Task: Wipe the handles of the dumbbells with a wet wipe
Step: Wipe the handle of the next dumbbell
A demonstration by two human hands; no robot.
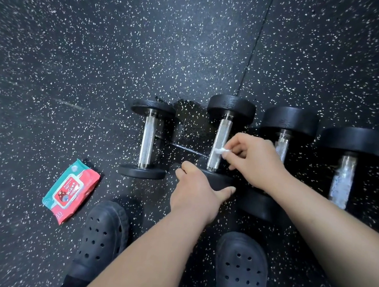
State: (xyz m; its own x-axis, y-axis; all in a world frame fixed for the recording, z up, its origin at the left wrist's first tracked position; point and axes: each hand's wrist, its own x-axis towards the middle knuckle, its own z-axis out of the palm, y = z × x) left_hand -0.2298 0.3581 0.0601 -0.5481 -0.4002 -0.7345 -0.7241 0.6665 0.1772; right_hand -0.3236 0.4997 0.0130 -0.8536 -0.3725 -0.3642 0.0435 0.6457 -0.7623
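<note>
Gripping this dumbbell (231,107) steady at its six-o'clock end with my left hand (200,189), right hand (256,161) pinching wet wipe (222,150) onto handle (221,136).

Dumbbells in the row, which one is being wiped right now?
The second dumbbell from the left: the right hand presses a wet wipe to its handle and the left hand grips its near end.

Black white-speckled rubber floor (100,58), seam (256,47) running across it, left clog (103,236), right clog (242,270), both black, perforated.
</note>
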